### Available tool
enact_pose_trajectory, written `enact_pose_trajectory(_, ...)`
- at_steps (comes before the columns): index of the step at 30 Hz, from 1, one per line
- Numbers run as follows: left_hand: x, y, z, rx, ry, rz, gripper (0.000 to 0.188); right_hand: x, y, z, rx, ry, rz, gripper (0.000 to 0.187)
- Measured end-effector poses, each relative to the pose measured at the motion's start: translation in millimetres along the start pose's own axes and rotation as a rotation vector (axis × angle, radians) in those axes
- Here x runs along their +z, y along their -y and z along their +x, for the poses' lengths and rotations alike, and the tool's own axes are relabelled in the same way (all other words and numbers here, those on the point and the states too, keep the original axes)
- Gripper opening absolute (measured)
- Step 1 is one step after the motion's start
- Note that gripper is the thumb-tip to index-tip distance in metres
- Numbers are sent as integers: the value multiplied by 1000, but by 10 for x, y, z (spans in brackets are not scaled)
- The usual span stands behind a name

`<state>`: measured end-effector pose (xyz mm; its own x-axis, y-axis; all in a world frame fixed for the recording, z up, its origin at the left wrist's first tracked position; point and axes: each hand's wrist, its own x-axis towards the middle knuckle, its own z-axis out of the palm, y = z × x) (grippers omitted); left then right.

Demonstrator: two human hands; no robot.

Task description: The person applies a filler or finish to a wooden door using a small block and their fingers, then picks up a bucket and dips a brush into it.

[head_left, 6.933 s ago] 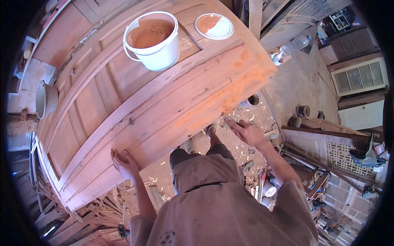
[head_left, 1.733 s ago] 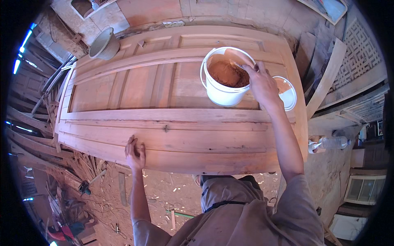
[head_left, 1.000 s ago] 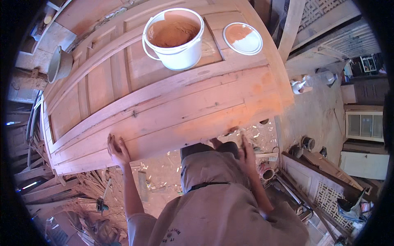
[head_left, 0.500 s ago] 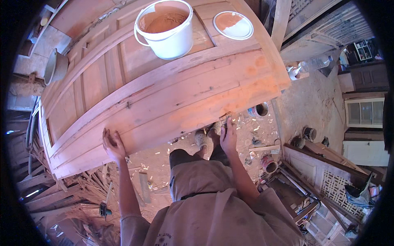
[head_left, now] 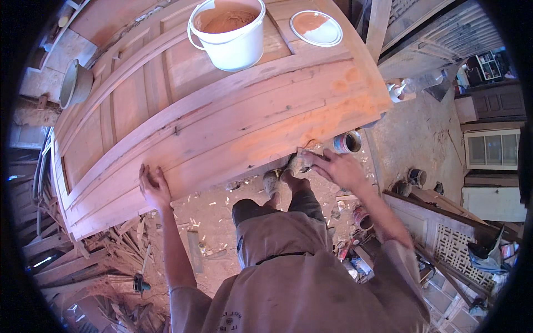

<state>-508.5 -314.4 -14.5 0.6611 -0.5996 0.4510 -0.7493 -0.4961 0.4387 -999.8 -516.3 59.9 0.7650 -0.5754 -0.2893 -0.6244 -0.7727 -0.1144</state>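
Note:
A large wooden door (head_left: 222, 133) lies flat before me, its near board smeared with orange filler toward the right. My left hand (head_left: 156, 187) rests on its near edge at the left, fingers spread and holding nothing. My right hand (head_left: 341, 167) is just off the near edge at the right, fingers pinched on a small flat piece (head_left: 304, 155) whose kind I cannot make out. A white bucket (head_left: 233, 47) holding orange-brown paste stands on the door. Beside it lies the bucket's white lid (head_left: 316, 28), partly coated with the same paste.
A grey bowl (head_left: 76, 84) sits at the door's far left. Below the right end stands an open tin (head_left: 348, 142). Wood scraps (head_left: 119, 247) are heaped at lower left. Shavings litter the floor around my feet. A lattice panel (head_left: 461, 252) leans at the right.
My right hand has shifted right and turned, moving from upright at the door's edge to reaching leftward with the small piece. My left hand has stayed on the edge.

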Motion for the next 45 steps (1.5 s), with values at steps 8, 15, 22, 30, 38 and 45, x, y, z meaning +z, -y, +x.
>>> enact_pose_trajectory(8, 13, 45, -11, -9, 1, -20, 38, -340, -281, 349, -219, 96, -118, 50)
enact_pose_trajectory(15, 29, 63, -26, -4, -6, -3, 38, -483, -444, 327, -195, 158, -70, 47)
enact_pose_trajectory(22, 55, 61, -14, -20, 9, -26, 39, -420, -785, 175, -223, 68, -74, 45)
enact_pose_trajectory(30, 12, 24, -28, -27, 21, -4, 39, -394, -696, -221, 163, -1, 424, 51)
enact_pose_trajectory(38, 27, 47, 2, -4, 31, -1, 40, 1303, 430, 142, 380, -749, 655, 64)
enact_pose_trajectory(45, 32, 84, -14, -14, 16, 13, 38, 1714, 618, 536, 451, -869, 645, 59)
